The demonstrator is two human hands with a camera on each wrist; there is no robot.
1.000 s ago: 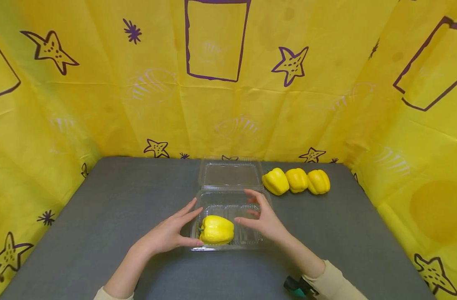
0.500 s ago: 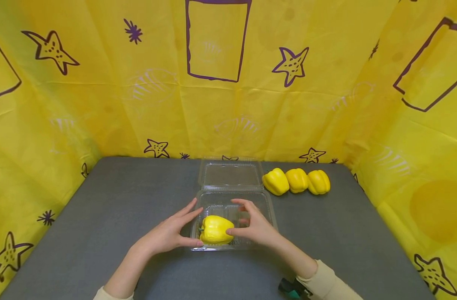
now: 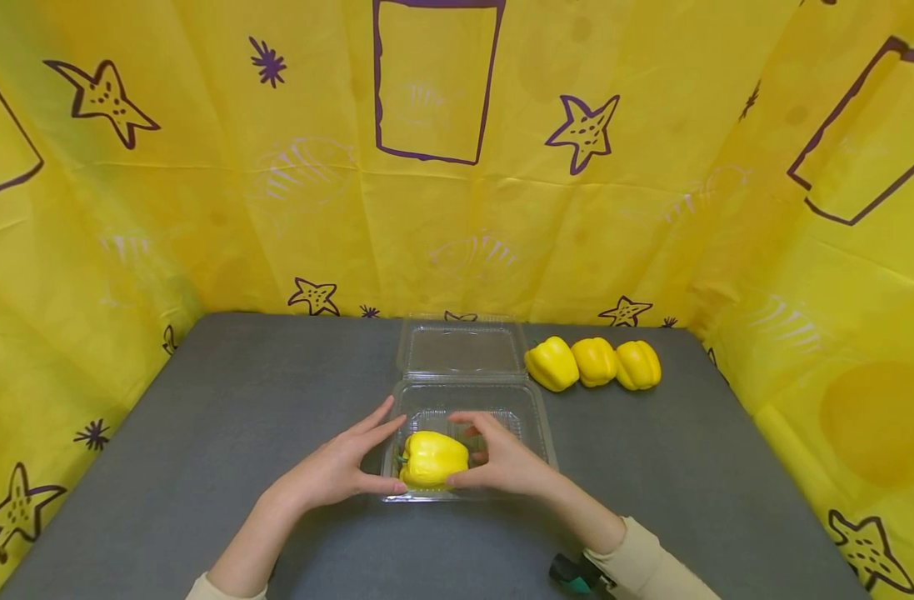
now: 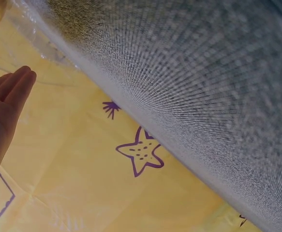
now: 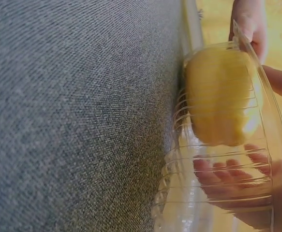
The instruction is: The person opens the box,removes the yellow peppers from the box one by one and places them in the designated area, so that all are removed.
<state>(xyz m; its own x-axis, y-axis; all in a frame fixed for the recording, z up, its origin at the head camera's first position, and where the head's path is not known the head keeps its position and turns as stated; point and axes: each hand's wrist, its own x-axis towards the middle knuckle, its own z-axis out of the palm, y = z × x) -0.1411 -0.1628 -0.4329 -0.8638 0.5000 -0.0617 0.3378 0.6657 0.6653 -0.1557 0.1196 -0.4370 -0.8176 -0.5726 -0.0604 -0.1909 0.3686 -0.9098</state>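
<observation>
A yellow bell pepper [image 3: 434,459] lies in the front left of a clear plastic clamshell container [image 3: 535,417], its green stem pointing left. My left hand [image 3: 340,467] rests at the container's left side, fingers extended, thumb at the front left corner. Around the pepper's right end is my right hand [image 3: 505,462], thumb at its front and fingers loosely bent behind. Through the ribbed wall in the right wrist view, the right fingers [image 5: 228,181] show inside the container, a little short of the pepper [image 5: 218,96]. The left wrist view shows the left hand [image 4: 5,104] with straight fingers.
The container's clear lid [image 3: 462,348] lies folded back toward the rear. Three more yellow bell peppers [image 3: 595,362] stand in a row to its right on the grey table [image 3: 292,375]. A yellow patterned curtain [image 3: 457,225] closes off the back and sides.
My right hand has moved left and slightly down, from beside the pepper to around its right end. The left hand, the pepper and the container have stayed in place.
</observation>
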